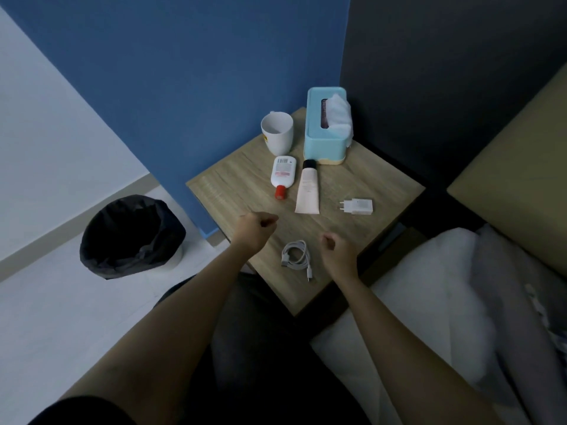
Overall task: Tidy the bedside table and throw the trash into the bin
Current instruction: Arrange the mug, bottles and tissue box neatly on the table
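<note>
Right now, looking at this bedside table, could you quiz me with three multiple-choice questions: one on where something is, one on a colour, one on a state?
1. Where does the coiled cable lie?
A. Between the two hands
B. Inside the mug
C. In the bin

2. What colour is the cap of the white bottle?
A. Blue
B. Red
C. Green

3. How is the mug placed?
A. Tipped on its side
B. Upside down
C. Upright, mouth open

Answers: 1 A, it rests on the table between the left hand and the right hand. 2 B, the cap is red. 3 C, its inside is visible from above.
</note>
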